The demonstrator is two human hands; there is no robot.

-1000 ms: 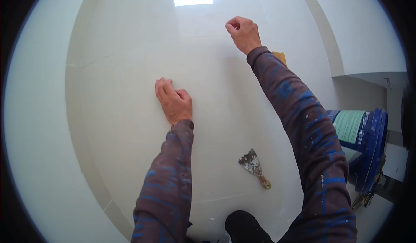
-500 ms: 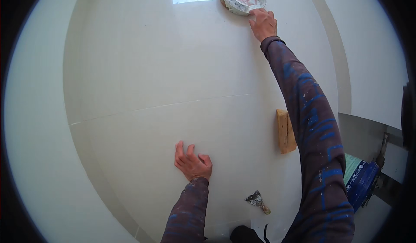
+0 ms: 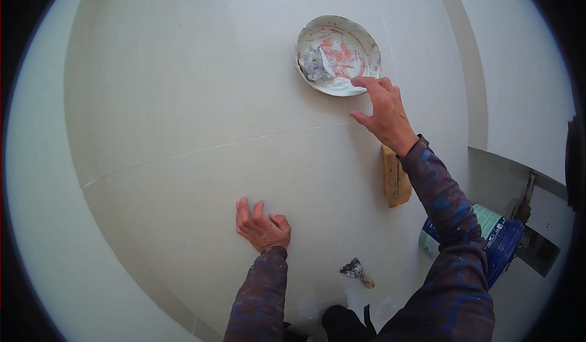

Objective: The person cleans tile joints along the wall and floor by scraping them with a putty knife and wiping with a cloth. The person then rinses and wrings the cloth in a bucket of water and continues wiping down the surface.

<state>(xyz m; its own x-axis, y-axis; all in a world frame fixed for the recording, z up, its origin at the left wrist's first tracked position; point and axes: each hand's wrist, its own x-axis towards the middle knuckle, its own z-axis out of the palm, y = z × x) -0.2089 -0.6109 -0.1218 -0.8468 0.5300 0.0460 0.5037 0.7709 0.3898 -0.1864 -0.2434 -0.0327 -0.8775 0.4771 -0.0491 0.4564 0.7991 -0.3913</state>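
Note:
A shallow round bowl (image 3: 329,21) with white paste and orange-red smears inside sits on the tiled floor. Within it, at the left, lies a grey mesh-textured piece (image 3: 315,64), its kind unclear. My right hand (image 3: 384,111) is at the bowl's near right rim, thumb spread away from the fingers. Its fingertips overlap the rim; whether they touch it I cannot tell. Fingers apart and bent, my left hand (image 3: 262,225) leans on the floor, holding nothing.
A wooden block (image 3: 395,180) lies below my right wrist. Nearer me is a paste-stained putty knife (image 3: 357,272). A blue and green bucket (image 3: 503,244) stands at the right, partly behind my right forearm. White walls (image 3: 519,67) rise on both sides.
The bowl has come nearer to me along the floor, and my right arm has drawn back with it. My right thumb and fingers have spread apart. My left hand stays planted.

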